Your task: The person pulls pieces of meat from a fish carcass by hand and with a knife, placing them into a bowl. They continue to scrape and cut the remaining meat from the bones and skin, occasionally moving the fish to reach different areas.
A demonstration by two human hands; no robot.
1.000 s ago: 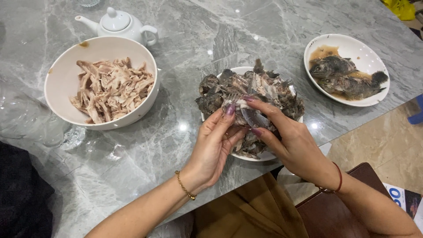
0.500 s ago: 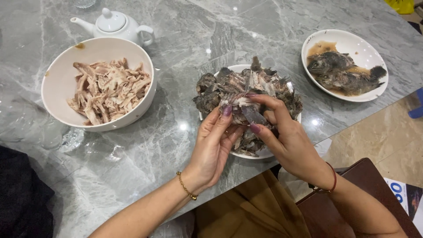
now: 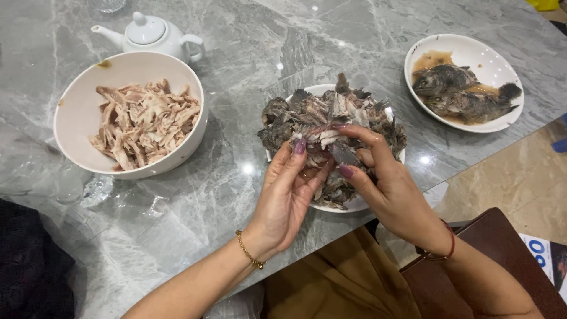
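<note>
Both hands meet over the near half of a white plate (image 3: 360, 204) and pinch the same piece of fish (image 3: 331, 145), a grey-skinned scrap with pale flesh. The left hand (image 3: 289, 198) closes its thumb and fingertips narrowly on the piece from the left; the right hand (image 3: 387, 189) grips it from the right between thumb and curled fingers. The piece sits just above the heap of fish scraps (image 3: 331, 115) that fills the plate: dark skin, fins and bones piled high.

To the left stands a large white bowl (image 3: 77, 147), about half full of shredded pale fish meat (image 3: 144, 124). Behind the bowl, just beside its rim, is a white teapot (image 3: 150, 35) with its lid on. At the far right a shallow white dish (image 3: 466, 47) holds 2 whole dark fish (image 3: 458, 91) lying in brown broth.

All stand on a grey marble tabletop (image 3: 248, 53) with pale veins and glossy light spots. The plate lies close to the near table edge, slightly over it. Bare marble lies between bowl and plate, and between plate and dish. Beyond the table's right edge is beige tiled floor (image 3: 520, 177) and a brown chair seat (image 3: 472, 260).
</note>
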